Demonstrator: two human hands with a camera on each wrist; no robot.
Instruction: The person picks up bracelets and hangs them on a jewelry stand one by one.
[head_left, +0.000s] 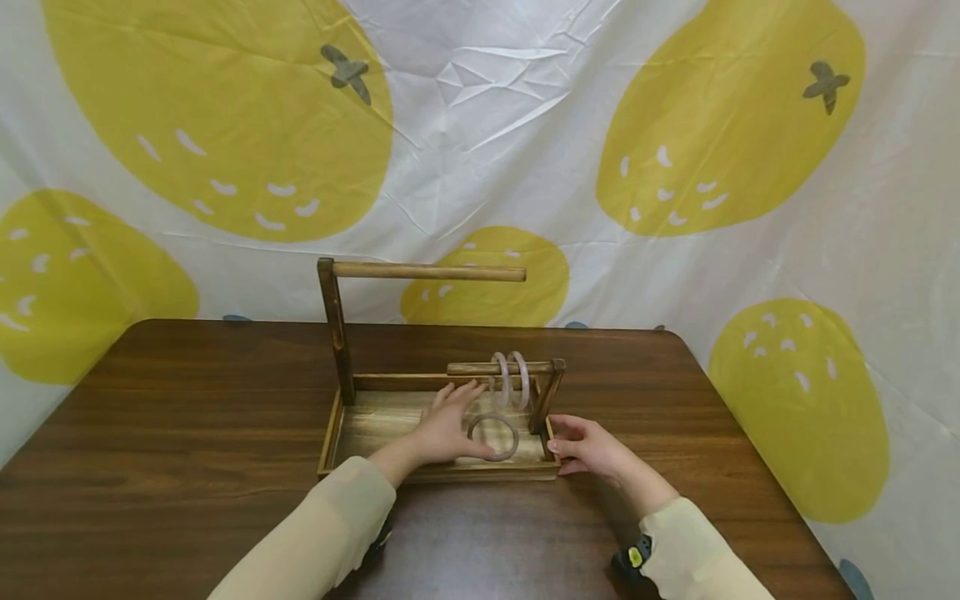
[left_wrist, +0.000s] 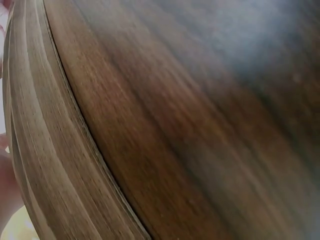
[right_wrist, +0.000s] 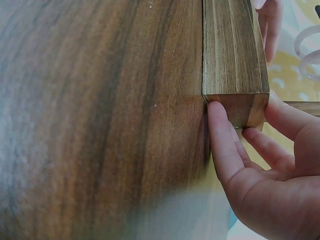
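A wooden jewelry stand (head_left: pixel 442 475) with a shallow tray base sits on the table. Two pale bangles (head_left: pixel 521 379) hang on its short lower bar. Inside the tray, near the right end, is another bangle (head_left: pixel 514 446). My left hand (head_left: pixel 444 425) reaches over the tray with fingers spread, its thumb at that bangle's lower left edge. In the left wrist view only the tray's side (left_wrist: pixel 50 130) and the tabletop show clearly. At the tray's right end, my right hand (head_left: pixel 596 452) holds the corner, thumb at the rim and fingers against the end face (right_wrist: pixel 240 110).
A taller post (head_left: pixel 336 333) with a long bare bar (head_left: pixel 427 272) rises from the tray's left end. Brown wood-grain tabletop (head_left: pixel 187 433) surrounds the stand. Behind hangs a white cloth (head_left: pixel 495 125) printed with yellow fruit.
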